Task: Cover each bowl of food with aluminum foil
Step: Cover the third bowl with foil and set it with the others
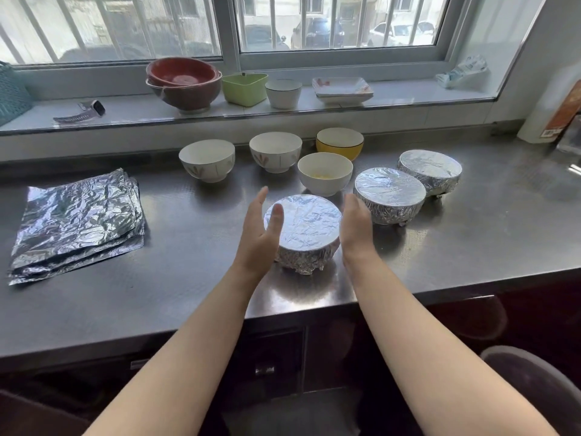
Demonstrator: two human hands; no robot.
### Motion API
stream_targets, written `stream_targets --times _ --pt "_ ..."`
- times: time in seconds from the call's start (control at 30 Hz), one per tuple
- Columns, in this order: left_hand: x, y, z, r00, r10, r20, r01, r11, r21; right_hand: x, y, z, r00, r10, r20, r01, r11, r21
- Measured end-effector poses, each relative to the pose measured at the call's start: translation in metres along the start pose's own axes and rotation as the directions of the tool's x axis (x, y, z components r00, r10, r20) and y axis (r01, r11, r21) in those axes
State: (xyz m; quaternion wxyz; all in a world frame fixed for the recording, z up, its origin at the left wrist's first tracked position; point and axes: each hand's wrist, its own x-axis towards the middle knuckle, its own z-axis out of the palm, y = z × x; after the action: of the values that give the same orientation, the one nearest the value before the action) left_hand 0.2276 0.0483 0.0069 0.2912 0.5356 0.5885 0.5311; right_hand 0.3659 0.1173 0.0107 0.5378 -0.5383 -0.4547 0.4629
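A foil-wrapped bowl (306, 228) stands near the front of the steel counter (176, 294). My left hand (259, 229) and my right hand (356, 226) flank it with straight fingers, palms facing its sides. Whether the palms touch the foil I cannot tell. Two more foil-covered bowls (390, 191) (429, 169) stand to the right. Uncovered bowls stand behind: a white one with yellow food (325, 173), two patterned white ones (207, 160) (275, 151) and a yellow one (339, 142). A stack of foil sheets (78, 221) lies at the left.
On the window sill stand stacked red bowls (184, 83), a green container (245, 88), a white cup (283, 93), square plates (342, 89) and a watch (81, 111). A teal basket (11, 92) is far left, a paper roll (547, 114) far right.
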Motion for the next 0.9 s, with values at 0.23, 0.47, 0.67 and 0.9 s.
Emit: stream_targets --times 0.23,0.47,0.67,0.9 --pt "0.02 -0.012 0.01 0.999 0.036 0.024 -0.041 0.98 0.197 -0.008 0.013 0.01 1.0 -0.02 0.012 0.019 0.999 0.044" --pt "0.012 -0.014 0.004 1.0 0.028 -0.015 -0.022 0.953 0.303 0.006 0.01 0.007 0.995 0.071 0.077 -0.082 0.984 0.158" --pt "0.032 -0.002 -0.011 0.987 0.161 0.004 -0.148 0.895 0.422 -0.023 0.011 0.001 0.978 0.024 -0.206 0.028 0.969 0.246" --pt "0.054 -0.006 -0.004 0.972 0.021 0.236 -0.126 0.889 0.441 -0.044 0.028 0.033 0.987 -0.001 -0.164 0.04 0.971 0.236"
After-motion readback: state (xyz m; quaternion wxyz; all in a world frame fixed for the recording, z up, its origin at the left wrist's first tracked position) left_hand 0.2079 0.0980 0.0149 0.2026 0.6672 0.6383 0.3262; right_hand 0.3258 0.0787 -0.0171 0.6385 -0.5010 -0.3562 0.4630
